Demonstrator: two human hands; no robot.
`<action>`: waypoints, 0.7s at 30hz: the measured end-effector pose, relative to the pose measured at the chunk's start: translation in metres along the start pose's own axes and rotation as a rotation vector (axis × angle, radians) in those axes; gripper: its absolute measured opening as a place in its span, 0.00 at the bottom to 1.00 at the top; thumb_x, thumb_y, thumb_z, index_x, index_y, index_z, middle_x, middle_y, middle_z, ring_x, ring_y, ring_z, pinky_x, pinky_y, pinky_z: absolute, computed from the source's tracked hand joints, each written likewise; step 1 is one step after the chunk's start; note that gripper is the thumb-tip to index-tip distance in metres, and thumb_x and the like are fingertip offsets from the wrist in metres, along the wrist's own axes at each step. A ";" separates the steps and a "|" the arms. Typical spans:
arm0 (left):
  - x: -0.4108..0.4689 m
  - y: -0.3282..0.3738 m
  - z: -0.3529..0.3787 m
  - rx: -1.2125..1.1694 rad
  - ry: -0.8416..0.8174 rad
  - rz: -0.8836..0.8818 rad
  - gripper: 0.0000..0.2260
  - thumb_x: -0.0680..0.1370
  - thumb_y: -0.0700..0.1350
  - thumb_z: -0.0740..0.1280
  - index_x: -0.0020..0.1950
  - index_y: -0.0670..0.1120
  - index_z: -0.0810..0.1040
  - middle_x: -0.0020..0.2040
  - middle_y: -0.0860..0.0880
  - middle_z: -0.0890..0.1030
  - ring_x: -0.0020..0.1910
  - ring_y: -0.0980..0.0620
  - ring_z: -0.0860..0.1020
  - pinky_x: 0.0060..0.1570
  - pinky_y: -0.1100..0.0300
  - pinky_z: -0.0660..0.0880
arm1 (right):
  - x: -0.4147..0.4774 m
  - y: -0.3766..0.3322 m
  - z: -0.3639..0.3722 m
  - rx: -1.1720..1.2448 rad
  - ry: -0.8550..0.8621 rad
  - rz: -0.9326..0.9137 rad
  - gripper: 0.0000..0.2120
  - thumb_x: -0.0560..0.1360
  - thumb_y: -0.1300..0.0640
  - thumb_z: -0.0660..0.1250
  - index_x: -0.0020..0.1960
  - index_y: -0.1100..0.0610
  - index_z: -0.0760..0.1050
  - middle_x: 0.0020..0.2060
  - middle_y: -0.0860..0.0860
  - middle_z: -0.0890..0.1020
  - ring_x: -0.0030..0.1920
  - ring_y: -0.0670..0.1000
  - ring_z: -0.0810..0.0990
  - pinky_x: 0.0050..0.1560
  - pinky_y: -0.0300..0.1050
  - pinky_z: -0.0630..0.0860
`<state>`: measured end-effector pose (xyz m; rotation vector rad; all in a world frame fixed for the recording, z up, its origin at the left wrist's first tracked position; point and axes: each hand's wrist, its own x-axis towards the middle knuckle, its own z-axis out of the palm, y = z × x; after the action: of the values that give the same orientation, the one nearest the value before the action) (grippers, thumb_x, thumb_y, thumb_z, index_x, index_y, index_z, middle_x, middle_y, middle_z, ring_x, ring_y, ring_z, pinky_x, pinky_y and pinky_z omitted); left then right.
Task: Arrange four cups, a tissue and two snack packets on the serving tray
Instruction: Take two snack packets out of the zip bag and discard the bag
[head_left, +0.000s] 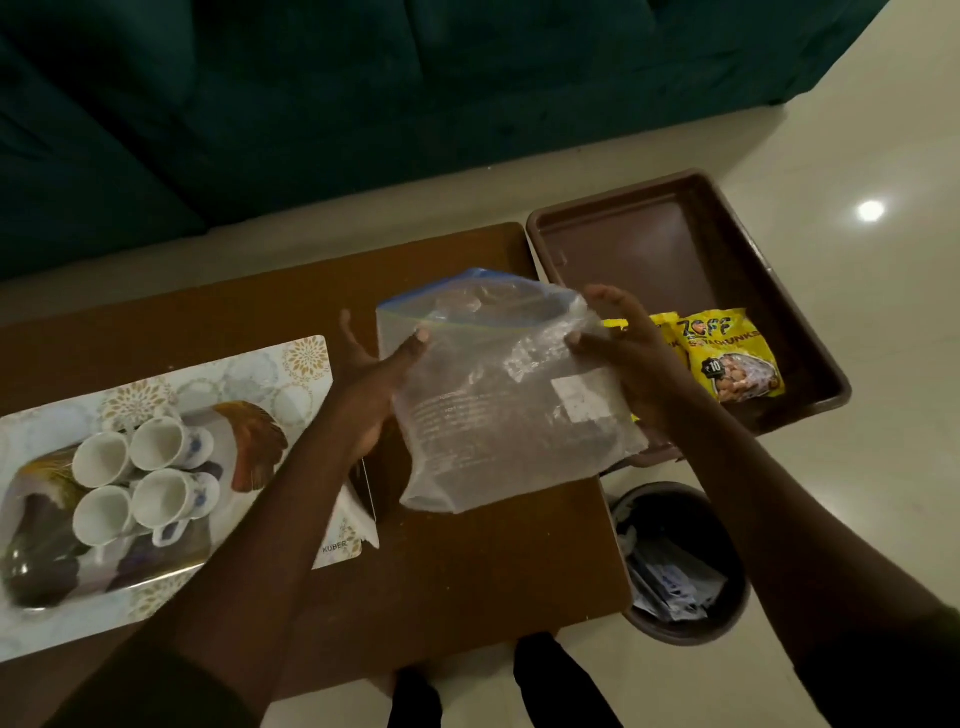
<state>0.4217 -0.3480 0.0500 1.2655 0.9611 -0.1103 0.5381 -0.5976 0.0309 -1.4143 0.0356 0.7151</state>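
Both my hands hold a clear zip-lock bag (498, 395) upright over the middle of the brown table (467, 566). My left hand (371, 384) grips its left edge, my right hand (623, 353) its right edge. On the left lies the patterned serving tray (291, 374) with several white cups (140, 478) standing close together. Under my left forearm a white tissue (358, 519) shows at the tray's near right corner. Two yellow snack packets (727, 358) lie in a brown tub (675, 239) on the right, one partly hidden behind my right hand.
A dark round bin (680, 566) with wrappers inside stands on the floor by the table's near right corner. A dark green sofa (311, 104) runs along the far side. Pale tiled floor (857, 322) lies to the right. My feet show below the table's near edge.
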 end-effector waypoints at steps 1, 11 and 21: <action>-0.002 0.002 -0.004 0.032 -0.101 -0.029 0.53 0.64 0.50 0.77 0.77 0.66 0.43 0.76 0.44 0.66 0.64 0.46 0.78 0.51 0.46 0.80 | -0.001 -0.004 -0.002 0.029 0.038 -0.027 0.20 0.73 0.66 0.70 0.60 0.50 0.73 0.45 0.55 0.83 0.40 0.52 0.84 0.39 0.49 0.81; -0.006 0.012 0.002 0.585 -0.098 0.255 0.18 0.71 0.39 0.75 0.59 0.48 0.77 0.63 0.48 0.77 0.59 0.49 0.75 0.52 0.58 0.75 | 0.004 -0.038 -0.004 -0.273 -0.107 0.046 0.19 0.71 0.67 0.71 0.61 0.67 0.75 0.47 0.59 0.82 0.44 0.52 0.83 0.40 0.38 0.80; -0.001 0.012 0.006 0.862 0.216 0.527 0.11 0.72 0.50 0.75 0.47 0.45 0.79 0.57 0.46 0.75 0.56 0.48 0.73 0.47 0.58 0.71 | 0.010 -0.033 -0.006 -1.277 0.073 -0.346 0.28 0.59 0.48 0.81 0.52 0.63 0.80 0.48 0.58 0.79 0.49 0.57 0.76 0.48 0.46 0.70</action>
<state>0.4316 -0.3494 0.0595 2.3294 0.7381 0.0361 0.5643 -0.5984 0.0540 -2.5628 -0.7047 0.3542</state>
